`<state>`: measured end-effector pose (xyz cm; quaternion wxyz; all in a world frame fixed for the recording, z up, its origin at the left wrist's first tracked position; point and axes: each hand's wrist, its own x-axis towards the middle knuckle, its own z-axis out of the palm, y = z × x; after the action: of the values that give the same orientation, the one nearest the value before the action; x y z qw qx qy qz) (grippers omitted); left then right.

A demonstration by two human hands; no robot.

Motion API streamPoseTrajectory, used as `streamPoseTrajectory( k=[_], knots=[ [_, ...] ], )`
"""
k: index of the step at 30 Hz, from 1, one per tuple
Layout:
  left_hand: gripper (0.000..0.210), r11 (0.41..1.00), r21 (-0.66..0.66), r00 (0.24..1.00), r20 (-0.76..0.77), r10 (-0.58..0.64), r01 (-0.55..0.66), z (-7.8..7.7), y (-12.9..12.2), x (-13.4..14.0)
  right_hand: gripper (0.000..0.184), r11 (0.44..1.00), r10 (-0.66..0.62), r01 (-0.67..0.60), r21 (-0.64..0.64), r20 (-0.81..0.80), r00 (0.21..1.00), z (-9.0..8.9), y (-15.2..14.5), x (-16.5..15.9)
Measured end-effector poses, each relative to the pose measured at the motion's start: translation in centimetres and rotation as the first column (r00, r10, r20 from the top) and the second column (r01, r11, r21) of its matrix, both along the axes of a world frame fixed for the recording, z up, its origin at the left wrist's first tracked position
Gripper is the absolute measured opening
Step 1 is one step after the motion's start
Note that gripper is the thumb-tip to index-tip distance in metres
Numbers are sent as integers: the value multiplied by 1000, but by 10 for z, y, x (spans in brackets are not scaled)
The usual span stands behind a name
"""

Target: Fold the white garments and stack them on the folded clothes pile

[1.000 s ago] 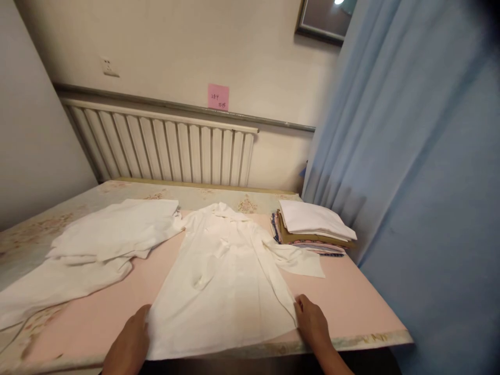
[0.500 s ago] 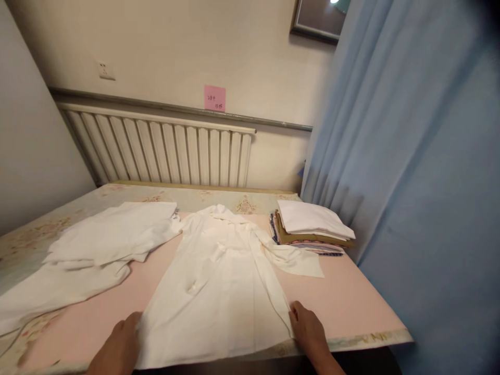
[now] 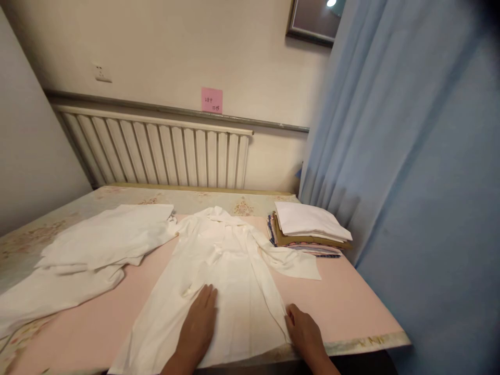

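Note:
A white long-sleeved shirt [image 3: 234, 291] lies spread on a pink cloth [image 3: 336, 291], its collar toward the wall and its hem toward me. My left hand [image 3: 199, 317] rests on the lower front of the shirt, fingers stretched out and pointing away from me. At the shirt's right side edge near the hem, my right hand [image 3: 302, 328] has its fingers pinched on the fabric. One sleeve reaches out to the right; the other side runs up against a heap of white garments [image 3: 105, 239].
Folded clothes [image 3: 312, 224] are stacked at the right back, white on top. A floral cover [image 3: 242, 204] lies under the pink cloth. Beyond the table stand a radiator [image 3: 164, 151] and a wall with a pink note [image 3: 212, 100]. A blue curtain [image 3: 390, 156] hangs at the right.
My left hand has let go of the shirt's left edge and moved right onto its front. The right hand stays at the right edge.

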<state>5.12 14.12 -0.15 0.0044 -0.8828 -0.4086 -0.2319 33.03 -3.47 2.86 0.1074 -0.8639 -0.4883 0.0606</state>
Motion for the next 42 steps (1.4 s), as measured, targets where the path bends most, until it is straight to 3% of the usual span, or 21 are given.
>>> streamPoseTrajectory(
  k=[3,7,18,28,33,38,42],
  knots=[
    [47,993,16,993,12,-118,118,-7,-2,25,16,1000,14,-14,6,22,1000,-2,-1,0],
    [48,994,-14,992,-57,-110,109,-11,1,42,15,1000,18,-19,16,27,999,-3,-2,0],
    [51,993,87,983,-174,-67,83,-12,0,41,16,999,34,-34,5,9,999,-6,-3,2],
    [49,996,53,993,-100,-61,66,-10,-1,44,15,998,56,-56,6,12,998,-9,-4,6],
    [40,997,-50,997,-66,47,-50,15,-3,54,14,998,55,-54,-16,21,998,-6,-4,5],
    [19,950,-230,969,-179,173,-212,52,-2,70,15,998,59,-59,-22,17,998,-2,-5,4],
    [18,904,-295,944,-216,251,-308,58,8,79,15,998,62,-62,-15,16,998,-3,-4,4]
  ],
)
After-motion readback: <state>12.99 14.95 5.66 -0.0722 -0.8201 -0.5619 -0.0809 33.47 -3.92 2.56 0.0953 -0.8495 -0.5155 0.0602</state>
